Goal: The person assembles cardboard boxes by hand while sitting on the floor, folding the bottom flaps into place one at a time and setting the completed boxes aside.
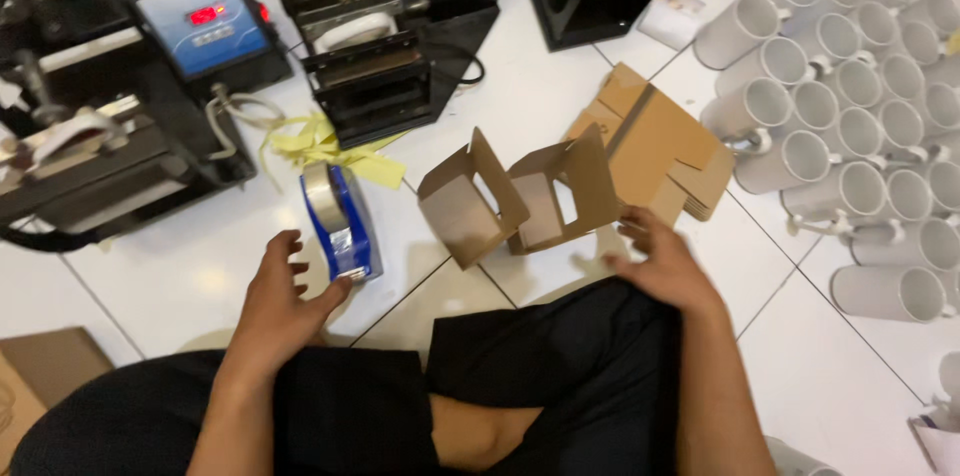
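white mugs right; heat presses ahead

We see bright, even overhead light on the white floor, soft shadows under both hands, slight motion blur, and some stretching toward the corners.

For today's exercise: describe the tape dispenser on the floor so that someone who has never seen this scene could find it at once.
Start at the row of black heat-press machines along the top of the white tiled floor. Just below the middle one, past a tangle of yellow strips, stands the tape dispenser, beside the left hand. It is the only blue thing on the floor, carrying a silvery roll.
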